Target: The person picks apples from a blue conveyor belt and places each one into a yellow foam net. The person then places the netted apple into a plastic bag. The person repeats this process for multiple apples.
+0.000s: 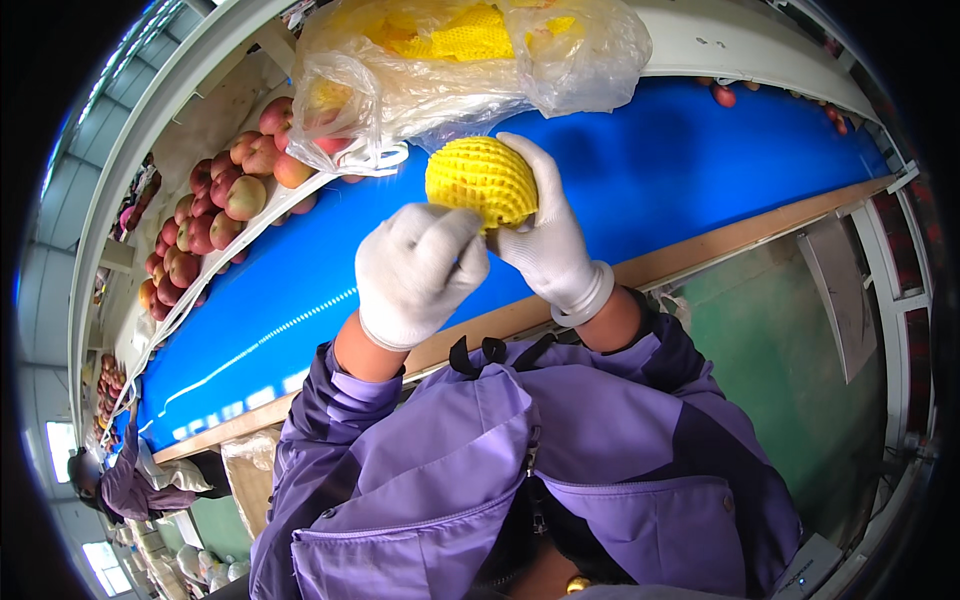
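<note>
Both my hands wear white knit gloves and meet over a blue conveyor belt. In my right hand is a round fruit-sized piece wrapped in a yellow foam net sleeve; the net covers whatever is inside. The right thumb and fingers curve round its right side and underside. My left hand has its fingers curled, pinching the lower edge of the net. Its fingertips are partly hidden. Just beyond the wrapped piece lies a clear plastic bag with more yellow foam nets in it.
Red apples are heaped on a shelf at the left, beyond the blue belt. A few more apples lie at the far right. A wooden edge runs along my side. Another person stands at the belt, lower left.
</note>
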Tool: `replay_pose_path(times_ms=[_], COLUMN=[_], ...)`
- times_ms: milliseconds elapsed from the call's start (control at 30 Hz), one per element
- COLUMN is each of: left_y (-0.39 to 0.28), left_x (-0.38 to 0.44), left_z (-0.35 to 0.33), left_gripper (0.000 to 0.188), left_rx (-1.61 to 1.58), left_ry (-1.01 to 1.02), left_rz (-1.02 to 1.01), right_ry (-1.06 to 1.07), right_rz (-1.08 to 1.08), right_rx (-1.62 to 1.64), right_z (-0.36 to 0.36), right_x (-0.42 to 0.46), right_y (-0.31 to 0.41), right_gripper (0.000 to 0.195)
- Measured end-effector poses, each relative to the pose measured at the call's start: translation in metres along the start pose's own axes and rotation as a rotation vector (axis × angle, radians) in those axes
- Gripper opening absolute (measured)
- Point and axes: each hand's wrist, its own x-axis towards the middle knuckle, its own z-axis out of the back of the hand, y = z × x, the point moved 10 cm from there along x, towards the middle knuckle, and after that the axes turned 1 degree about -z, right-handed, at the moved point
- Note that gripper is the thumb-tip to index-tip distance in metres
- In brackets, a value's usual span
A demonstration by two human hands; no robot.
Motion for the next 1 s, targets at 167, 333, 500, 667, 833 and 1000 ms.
replay_pose_path(times_ms=[167,333,500,667,833,1000], left_y=[-0.021,0.071,0.092,0.084,0.077,0.060], left_x=[-0.010,-0.010,0.013,0.015,0.019,0.028], left_z=[-0.010,0.015,-0.015,-0.015,-0.016,-0.016], left_gripper=[0.038,0.022,0.029,0.020,0.019,0.030], left_rx=[0.033,-0.577,-0.789,-0.946,-0.906,-0.698], left_ry=[0.038,-0.175,0.218,0.271,0.442,0.519], left_rz=[-0.131,0.652,0.766,0.776,0.852,0.691], right_ry=[-0.040,0.031,0.100,0.074,0.060,0.066], right_rz=[0.089,0.152,0.146,0.169,0.204,0.142], right_rx=[0.025,-0.055,0.041,-0.193,-0.237,-0.190], right_z=[0.006,0.004,-0.003,0.004,0.011,0.007], right_x=[-0.001,-0.007,-0.007,-0.004,-0.002,0.000], right_y=[0.014,0.029,0.027,0.028,0.032,0.026], right_gripper=[0.103,0.110,0.107,0.110,0.109,0.108])
